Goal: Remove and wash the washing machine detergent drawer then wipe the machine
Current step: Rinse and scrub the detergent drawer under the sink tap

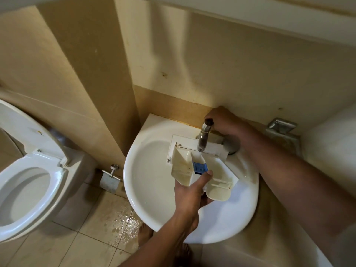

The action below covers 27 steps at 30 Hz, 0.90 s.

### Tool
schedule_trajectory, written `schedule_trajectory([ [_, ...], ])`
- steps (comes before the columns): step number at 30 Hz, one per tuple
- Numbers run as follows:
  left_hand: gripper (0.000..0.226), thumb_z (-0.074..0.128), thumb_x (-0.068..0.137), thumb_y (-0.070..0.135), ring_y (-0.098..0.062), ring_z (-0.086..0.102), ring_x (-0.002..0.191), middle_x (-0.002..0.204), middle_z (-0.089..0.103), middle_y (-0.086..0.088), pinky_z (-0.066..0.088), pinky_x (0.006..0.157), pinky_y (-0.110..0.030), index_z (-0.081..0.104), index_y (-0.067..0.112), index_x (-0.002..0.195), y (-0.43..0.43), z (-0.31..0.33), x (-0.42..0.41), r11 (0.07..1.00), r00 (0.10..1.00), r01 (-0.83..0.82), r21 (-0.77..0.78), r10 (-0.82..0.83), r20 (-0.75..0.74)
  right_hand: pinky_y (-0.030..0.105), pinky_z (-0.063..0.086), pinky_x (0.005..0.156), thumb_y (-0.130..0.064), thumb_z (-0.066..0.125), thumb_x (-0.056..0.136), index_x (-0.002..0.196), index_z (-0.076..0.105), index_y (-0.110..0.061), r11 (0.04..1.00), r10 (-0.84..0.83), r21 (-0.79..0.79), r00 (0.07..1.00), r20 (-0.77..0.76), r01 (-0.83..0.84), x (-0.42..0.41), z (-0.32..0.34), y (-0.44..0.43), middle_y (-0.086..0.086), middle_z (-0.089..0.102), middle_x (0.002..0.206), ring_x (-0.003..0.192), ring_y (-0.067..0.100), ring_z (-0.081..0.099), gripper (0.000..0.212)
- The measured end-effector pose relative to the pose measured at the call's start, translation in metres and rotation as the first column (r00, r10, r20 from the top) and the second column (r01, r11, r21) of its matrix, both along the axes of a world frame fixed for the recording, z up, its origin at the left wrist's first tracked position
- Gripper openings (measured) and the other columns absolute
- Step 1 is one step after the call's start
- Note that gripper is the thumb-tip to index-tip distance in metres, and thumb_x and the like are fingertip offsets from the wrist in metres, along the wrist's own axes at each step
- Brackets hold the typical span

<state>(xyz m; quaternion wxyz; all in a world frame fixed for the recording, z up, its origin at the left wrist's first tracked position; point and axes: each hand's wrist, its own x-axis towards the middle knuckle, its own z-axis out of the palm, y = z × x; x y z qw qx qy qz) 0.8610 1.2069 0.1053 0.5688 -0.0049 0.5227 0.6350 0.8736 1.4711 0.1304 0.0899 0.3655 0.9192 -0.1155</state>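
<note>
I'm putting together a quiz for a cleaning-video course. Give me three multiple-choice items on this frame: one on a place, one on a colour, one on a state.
1. Where is the detergent drawer?
A. On the toilet seat
B. Over the sink, below the tap
C. On the floor

2. What colour is the insert in the drawer's middle?
A. Red
B. Blue
C. Green

3. How is the toilet lid?
A. Raised
B. Shut
C. Taken off

Answers:
1. B: the left hand holds it above the basin, with its far end under the spout.
2. B: the insert is plainly blue against the cream plastic.
3. A: the lid stands raised, tilted back.
</note>
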Motion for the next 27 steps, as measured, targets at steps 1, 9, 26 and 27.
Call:
schedule_trajectory([
  [1, 0.052, 0.085, 0.078, 0.015, -0.031, 0.076, 0.094, 0.107, 0.077, -0.005, 0.062, 0.076, -0.056, 0.063, 0.024, 0.124, 0.002, 0.002, 0.0, 1.0, 1.0, -0.007, -0.006, 0.007, 0.003, 0.029, 0.044, 0.069, 0.005, 0.059, 0.081, 0.067, 0.06, -0.024, 1.0, 0.002, 0.005, 1.0, -0.002, -0.002, 0.001, 0.0, -0.001, 0.001, 0.062, 0.082, 0.079, 0.02, 0.059, 0.032],
  [9, 0.05, 0.082, 0.079, 0.011, -0.037, 0.075, 0.095, 0.112, 0.075, -0.012, 0.062, 0.078, -0.056, 0.062, 0.025, 0.123, -0.01, -0.013, -0.001, 0.997, 0.997, 0.056, -0.057, -0.053, 0.055, 0.026, 0.04, 0.07, 0.004, 0.061, 0.083, 0.086, 0.071, -0.013, 1.0, 0.004, 0.022, 0.999, -0.042, -0.003, 0.003, -0.003, -0.002, 0.0, 0.062, 0.085, 0.087, 0.022, 0.061, 0.02],
  [26, 0.053, 0.076, 0.056, -0.005, -0.042, 0.07, 0.094, 0.112, 0.066, -0.026, 0.06, 0.085, -0.053, 0.055, 0.002, 0.105, -0.055, -0.089, -0.048, 0.979, 0.907, 0.168, -0.115, -0.108, 0.408, 0.022, 0.032, 0.069, 0.006, 0.057, 0.082, 0.088, 0.069, -0.014, 0.994, -0.104, 0.032, 0.986, -0.132, 0.109, 0.007, -0.012, -0.014, 0.004, 0.068, 0.093, 0.083, 0.018, 0.059, 0.024],
  [27, 0.053, 0.075, 0.058, -0.007, -0.043, 0.069, 0.095, 0.111, 0.066, -0.027, 0.059, 0.086, -0.054, 0.054, 0.003, 0.105, -0.055, -0.092, -0.049, 0.982, 0.896, 0.16, -0.105, -0.099, 0.433, 0.022, 0.031, 0.069, 0.006, 0.056, 0.082, 0.089, 0.068, -0.014, 0.992, -0.11, 0.044, 0.982, -0.154, 0.118, 0.008, -0.014, -0.015, 0.004, 0.067, 0.094, 0.087, 0.02, 0.06, 0.024],
])
